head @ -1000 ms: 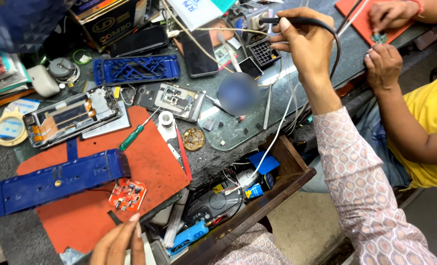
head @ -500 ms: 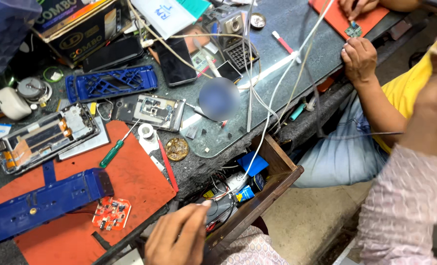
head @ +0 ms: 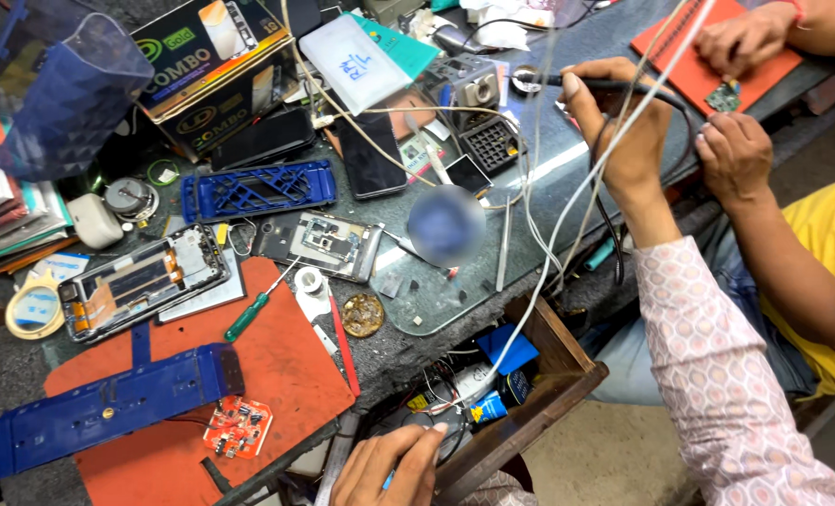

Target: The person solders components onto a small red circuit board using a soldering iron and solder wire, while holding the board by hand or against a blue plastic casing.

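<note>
A crowded repair counter (head: 567,201), seen from above. At far left, well away from either grip, lie a roll of tape (head: 33,309) and an opened phone (head: 141,283); nearer the counter's front edge a long blue plastic frame (head: 108,398) and a small red circuit board (head: 237,424) rest on an orange mat (head: 277,361), with a green-handled screwdriver (head: 253,314) pointing up and to the right across the mat's far edge.

At bottom centre the person's left hand (head: 384,468) reaches into an open wooden drawer (head: 548,394) under the counter's edge; its fingers are curled loosely near something blue and thin, but whether they pinch it cannot be told. The red board lies just left of this grip, the drawer's clutter of small bottles and wires just right of it.

Up and to the right, across the counter, the right hand (head: 623,126) in a patterned pink sleeve closes its grip on a black soldering iron (head: 553,81). The iron's long axis runs roughly level, tip pointing left from the fist towards a small grey square unit (head: 478,89); its black cord drops down past the wrist. The right hand is plainly the nearer to it.

At far right, a co-worker's two hands (head: 736,155) work a small green board (head: 723,96) on a red pad.
</note>
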